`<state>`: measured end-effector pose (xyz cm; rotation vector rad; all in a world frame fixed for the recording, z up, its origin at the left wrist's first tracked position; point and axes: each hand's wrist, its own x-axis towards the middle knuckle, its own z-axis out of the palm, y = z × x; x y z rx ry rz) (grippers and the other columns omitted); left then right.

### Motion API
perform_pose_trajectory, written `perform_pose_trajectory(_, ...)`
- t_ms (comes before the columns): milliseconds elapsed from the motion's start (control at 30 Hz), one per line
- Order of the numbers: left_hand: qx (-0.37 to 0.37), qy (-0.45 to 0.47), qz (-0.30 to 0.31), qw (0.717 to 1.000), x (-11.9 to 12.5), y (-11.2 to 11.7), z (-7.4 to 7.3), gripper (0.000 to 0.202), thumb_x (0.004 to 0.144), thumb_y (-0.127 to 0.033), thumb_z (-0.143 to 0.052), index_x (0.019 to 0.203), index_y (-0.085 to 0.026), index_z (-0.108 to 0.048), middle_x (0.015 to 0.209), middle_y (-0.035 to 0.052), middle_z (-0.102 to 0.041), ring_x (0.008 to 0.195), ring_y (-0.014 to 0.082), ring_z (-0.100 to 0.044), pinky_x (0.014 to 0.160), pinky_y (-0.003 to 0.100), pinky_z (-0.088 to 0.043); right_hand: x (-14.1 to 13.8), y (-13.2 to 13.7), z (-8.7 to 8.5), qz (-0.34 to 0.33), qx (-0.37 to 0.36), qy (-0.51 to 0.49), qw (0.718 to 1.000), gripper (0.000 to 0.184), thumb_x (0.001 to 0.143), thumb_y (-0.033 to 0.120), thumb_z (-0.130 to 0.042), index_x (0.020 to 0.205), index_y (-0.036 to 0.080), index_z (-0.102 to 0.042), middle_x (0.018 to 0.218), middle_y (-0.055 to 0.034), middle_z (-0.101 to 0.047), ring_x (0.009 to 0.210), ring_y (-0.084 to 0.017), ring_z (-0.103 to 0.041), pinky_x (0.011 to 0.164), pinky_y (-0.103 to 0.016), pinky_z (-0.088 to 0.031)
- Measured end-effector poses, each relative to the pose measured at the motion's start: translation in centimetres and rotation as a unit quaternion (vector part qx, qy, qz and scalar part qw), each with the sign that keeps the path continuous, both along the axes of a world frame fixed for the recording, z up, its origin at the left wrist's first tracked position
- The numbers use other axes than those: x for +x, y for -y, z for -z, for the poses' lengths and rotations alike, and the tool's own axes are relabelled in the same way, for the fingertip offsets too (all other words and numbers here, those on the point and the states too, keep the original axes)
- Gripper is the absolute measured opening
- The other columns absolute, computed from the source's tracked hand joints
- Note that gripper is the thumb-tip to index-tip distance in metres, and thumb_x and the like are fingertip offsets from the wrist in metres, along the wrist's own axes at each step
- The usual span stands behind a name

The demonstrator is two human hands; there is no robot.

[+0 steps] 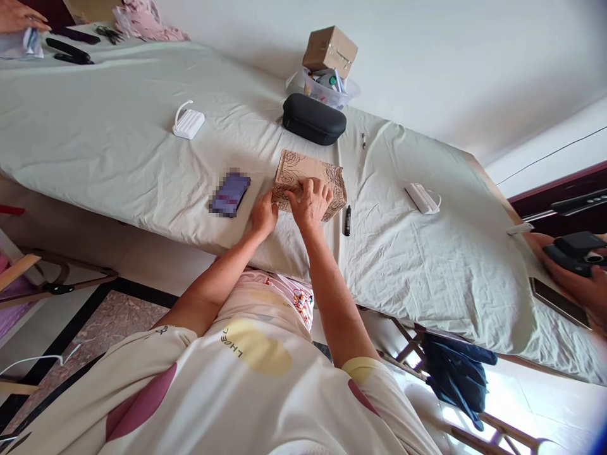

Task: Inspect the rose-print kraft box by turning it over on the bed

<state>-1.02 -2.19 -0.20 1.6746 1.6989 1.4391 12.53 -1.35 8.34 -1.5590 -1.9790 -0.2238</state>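
Observation:
A brown cardboard box (310, 165) with black looping scribbles lies on the cloth-covered table in front of me. At its near left corner, my left hand (264, 215) grips the edge, some of its fingers hidden. My right hand (310, 201) rests across the box's upper face, fingers bent and a little spread, thumb apart to the left. Just right of the box is a black marker pen (348, 221). To the left lies a phone (231, 194), its screen partly blurred out.
Behind the box sit a black zip case (313, 119) and a plastic basket (351, 98) with a small carton (331, 50) on it. White corded devices stand left (188, 124) and right (422, 198). Other people's hands show at the upper left and right edges, the right one holding a black device (576, 251).

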Motion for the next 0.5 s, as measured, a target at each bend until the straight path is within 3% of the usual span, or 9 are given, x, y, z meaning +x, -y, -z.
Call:
perform_pose_trajectory(133,-0.010,0.008,-0.003,1.000,0.1,-0.2,0.1,0.040,0.101,-0.017,-0.057,0.141,-0.017,-0.061,0.140,0.0168,-0.073,0.134,0.0313,-0.069,0.119,0.051,-0.056,4.1,-0.7,-0.1,-0.090,0.056,-0.060,0.993,0.045,0.109,0.053,-0.050,0.136,0.020,-0.064,0.140,-0.0158,-0.068,0.132,-0.027,-0.062,0.116,-0.046,-0.050)
perform_pose_trajectory(200,-0.010,0.014,-0.012,1.000,0.2,-0.3,0.4,0.040,0.102,-0.017,-0.057,0.142,-0.017,-0.060,0.141,0.0172,-0.073,0.135,0.0314,-0.068,0.120,0.051,-0.055,7.4,-1.4,0.2,-0.065,0.102,-0.118,0.986,0.039,0.110,0.046,-0.043,0.131,0.020,-0.066,0.131,-0.0135,-0.070,0.128,-0.027,-0.065,0.114,-0.050,-0.053)
perform_pose_trajectory(267,-0.012,0.018,-0.024,0.999,0.4,-0.5,0.7,0.038,0.103,-0.019,-0.057,0.140,-0.017,-0.061,0.139,0.0174,-0.073,0.136,0.0315,-0.068,0.122,0.051,-0.054,10.6,-1.9,0.8,0.001,0.106,-0.176,0.979,0.036,0.108,0.038,-0.042,0.124,0.019,-0.068,0.120,-0.0114,-0.071,0.118,-0.026,-0.068,0.109,-0.052,-0.055)
perform_pose_trajectory(400,-0.022,0.017,-0.045,0.999,0.7,-0.4,0.8,0.032,0.103,-0.021,-0.059,0.134,-0.017,-0.063,0.133,0.0179,-0.075,0.133,0.0323,-0.069,0.121,0.050,-0.054,14.4,-1.2,2.5,0.171,-0.052,-0.181,0.967,0.038,0.098,0.028,-0.053,0.128,0.014,-0.072,0.124,-0.0165,-0.070,0.123,-0.031,-0.061,0.112,-0.057,-0.050)
perform_pose_trajectory(500,-0.044,0.003,-0.056,0.997,0.8,0.0,0.1,0.030,0.100,-0.017,-0.060,0.131,-0.019,-0.064,0.131,0.0152,-0.076,0.130,0.0312,-0.070,0.117,0.047,-0.057,14.6,0.2,3.4,0.219,-0.149,-0.153,0.952,0.039,0.097,0.026,-0.057,0.130,0.019,-0.077,0.135,-0.0184,-0.067,0.127,-0.034,-0.057,0.113,-0.062,-0.046)
